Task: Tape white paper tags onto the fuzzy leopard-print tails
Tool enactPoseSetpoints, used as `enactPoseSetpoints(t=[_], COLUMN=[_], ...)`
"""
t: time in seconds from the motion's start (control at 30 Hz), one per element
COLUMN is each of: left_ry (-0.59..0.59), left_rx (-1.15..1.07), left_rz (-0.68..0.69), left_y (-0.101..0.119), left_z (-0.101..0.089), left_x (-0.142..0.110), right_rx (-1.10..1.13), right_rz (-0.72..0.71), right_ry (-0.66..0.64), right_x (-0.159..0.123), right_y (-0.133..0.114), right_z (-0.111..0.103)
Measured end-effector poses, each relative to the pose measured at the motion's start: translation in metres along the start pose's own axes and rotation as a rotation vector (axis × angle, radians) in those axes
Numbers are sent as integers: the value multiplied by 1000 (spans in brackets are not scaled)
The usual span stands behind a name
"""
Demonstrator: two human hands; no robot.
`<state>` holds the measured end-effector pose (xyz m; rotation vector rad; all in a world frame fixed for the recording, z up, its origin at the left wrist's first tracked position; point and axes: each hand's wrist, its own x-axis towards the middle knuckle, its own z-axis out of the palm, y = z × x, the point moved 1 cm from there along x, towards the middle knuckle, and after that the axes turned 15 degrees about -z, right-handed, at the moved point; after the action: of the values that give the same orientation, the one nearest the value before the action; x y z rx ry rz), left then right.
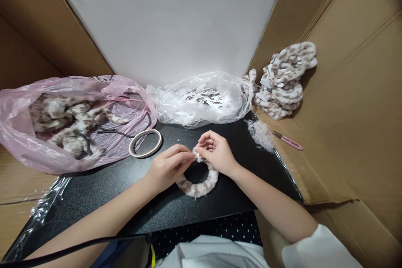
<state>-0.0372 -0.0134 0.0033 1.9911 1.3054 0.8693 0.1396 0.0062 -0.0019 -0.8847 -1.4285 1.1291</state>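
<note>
The ring (197, 187), a fluffy loop in white and pale brown, lies on the black table (235, 192), near its front edge and just in front of the person's body. Its near side rests flat, and its far side is up between the two hands. The left hand (169, 163) comes in from the left with thumb and forefinger drawn together, pinching the ring at its far edge. The right hand (216, 150) meets it there, thumb against forefinger on a small white tuft of the ring, its other fingers curled. The fingertips of both hands nearly touch, and they partly hide the spot that they grip.

Beyond the left hand, a roll of tape (146, 155) lies flat, just beside the pink bag (19, 109). That bag gapes open on brown and white plush (75, 119), with dark cords (114, 132) among it. Straight ahead sits a clear bag (176, 113) with patterned scraps (204, 97) in it. To the right, loose fluff (260, 134) lies at the table's edge, and pink-handled snips (288, 140) lie near it on the cardboard (361, 92). Farther back, more plush loops (285, 79) stand in a heap. A pale wall (172, 16) rises behind.
</note>
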Motion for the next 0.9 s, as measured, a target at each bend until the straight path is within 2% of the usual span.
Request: enactPoseSetpoints(t=[0.27,0.33,0.5,0.57,0.73,0.83,0.9], left_ry=[25,23,-38,-53,-33,-114,-188], left_rx=[-63,-72,-31,-14,-47,-31,-3], left_rz=[-66,-68,-113,-147,-230,-170,-144], left_y=[8,7,3,1,-2,1,3], left_z=[-8,-8,-5,-4,-1,-1,-1], left_x=[5,7,8,8,8,9,9], right_rx=[-318,-286,-122,-138,-396,-510,-522], right_rz=[-395,-391,-154,-138,-340,-476,-518], right_ry=[-30,-60,-202,-252,-309,-336,-351], right_x=[-10,-8,-1,-1,-6,-8,-8], right_y=[-3,-4,-4,-6,-11,-9,-7], right_z=[5,2,-4,-4,-3,-5,-4])
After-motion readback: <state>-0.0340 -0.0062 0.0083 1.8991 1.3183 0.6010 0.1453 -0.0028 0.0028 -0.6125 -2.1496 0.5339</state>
